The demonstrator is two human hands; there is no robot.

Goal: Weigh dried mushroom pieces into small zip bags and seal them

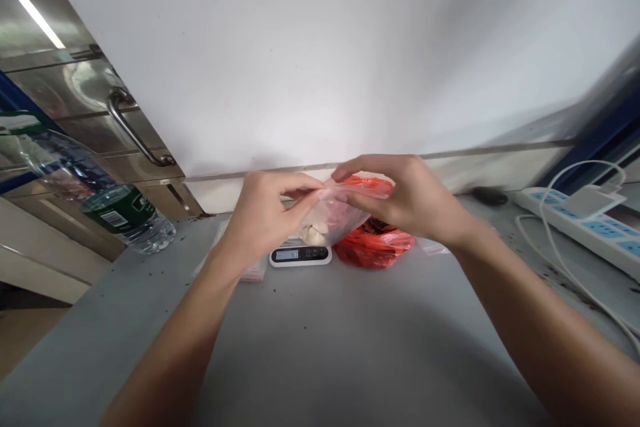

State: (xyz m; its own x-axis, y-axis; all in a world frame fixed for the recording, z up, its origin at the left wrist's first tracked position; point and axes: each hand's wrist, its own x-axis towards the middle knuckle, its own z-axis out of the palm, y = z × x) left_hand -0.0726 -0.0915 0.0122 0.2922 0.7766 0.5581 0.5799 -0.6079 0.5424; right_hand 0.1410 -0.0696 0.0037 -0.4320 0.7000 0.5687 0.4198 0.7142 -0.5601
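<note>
A clear plastic bag hangs between my two hands, with pale, off-white pieces showing at its lower left. My left hand pinches the left of the bag's top edge between thumb and fingers. Thumb and fingers of my right hand grip the same edge on the right. Below the bag is a small white digital scale with a lit display; my left hand and the bag hide part of it. Right behind the bag sits a red plastic bag holding something dark.
Flat clear bags lie left of the scale, partly under my left forearm. Another flat bag lies to the right. A large water bottle stands at left. A power strip with a white cable is at right, near a white wall.
</note>
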